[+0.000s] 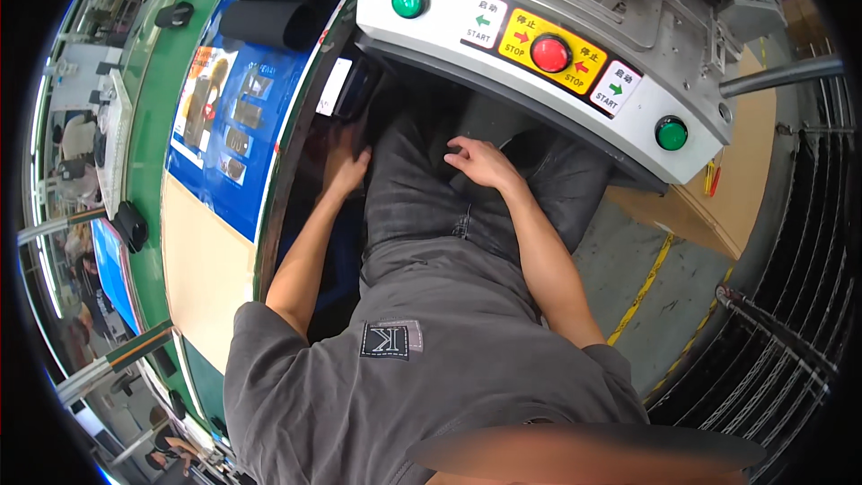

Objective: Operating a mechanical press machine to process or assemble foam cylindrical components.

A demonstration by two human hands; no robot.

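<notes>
The person sits close in front of a machine, and both hands rest in the lap instead of on the controls, which reads as an idle posture. The left hand (pixel 346 166) lies flat along the outer side of the left thigh, its fingers loosely spread and closed on nothing, just below a dark device with a white label (pixel 346 88) that is tucked in the shadow under the panel; whether the fingertips touch that device cannot be told. The right hand (pixel 480 162) rests palm down on the dark grey trousers (pixel 422 207) near the knee, fingers slightly curled and apart, holding nothing. The trousers are faded, washed-out denim with a visible seam, and the grey shirt (pixel 404 395) above them carries a small square patch. Just above the hands curves the machine's pale metal control panel (pixel 539 103), well within arm's reach, probably so the buttons can be pressed from the seat: a green button (pixel 408 2) toward the left end, a red button (pixel 550 53) on a yellow plate in the middle, and a second green button (pixel 671 133) toward the right end. To the person's left runs a green-edged bench (pixel 148 153) bearing a blue poster (pixel 229 99) and small black parts (pixel 132 224).
</notes>
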